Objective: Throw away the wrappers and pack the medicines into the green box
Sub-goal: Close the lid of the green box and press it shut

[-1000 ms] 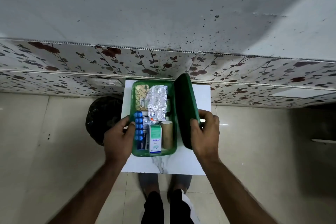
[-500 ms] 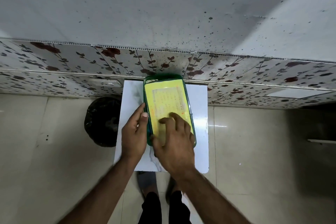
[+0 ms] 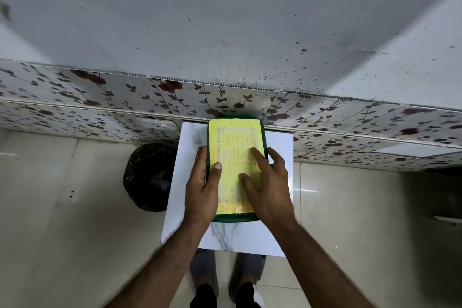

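Note:
The green box (image 3: 235, 219) lies shut on a small white table (image 3: 277, 147). Its lid carries a yellow printed label (image 3: 235, 142). The medicines inside are hidden. My left hand (image 3: 202, 187) grips the box's left edge, thumb on the lid and fingers down the side. My right hand (image 3: 267, 182) rests flat on the lid's right half, fingers spread, some curling over the right edge.
A bin lined with a black bag (image 3: 150, 177) stands on the tiled floor just left of the table. A floral-patterned wall panel (image 3: 100, 105) runs behind the table. My feet (image 3: 225, 275) show under the table's near edge.
The lid, held upright by my right hand a second ago, has come down over the medicines. My right hand now lies flat on the lid's right half, and my left thumb has moved onto the lid.

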